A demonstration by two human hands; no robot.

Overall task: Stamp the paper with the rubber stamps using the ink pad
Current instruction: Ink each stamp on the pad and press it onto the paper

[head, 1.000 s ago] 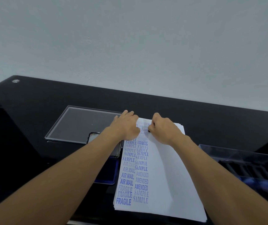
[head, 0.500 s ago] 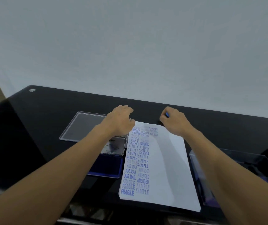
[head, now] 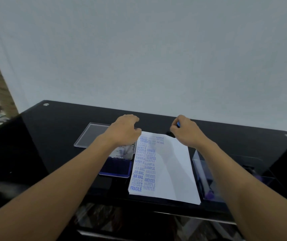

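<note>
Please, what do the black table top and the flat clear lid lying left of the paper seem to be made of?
Black table top: probably glass, or a lacquered board; glossy, with mirror-like reflections of the pale wall. Flat clear lid: likely hard transparent plastic, perhaps acrylic; the dark table shows through it and its edges catch light.

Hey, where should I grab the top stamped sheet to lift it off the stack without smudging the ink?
I'd pinch the top sheet at its near right corner, coming from the near side. That half is blank; the blue imprints fill the left columns, and the clear box crowds the right edge.
</note>
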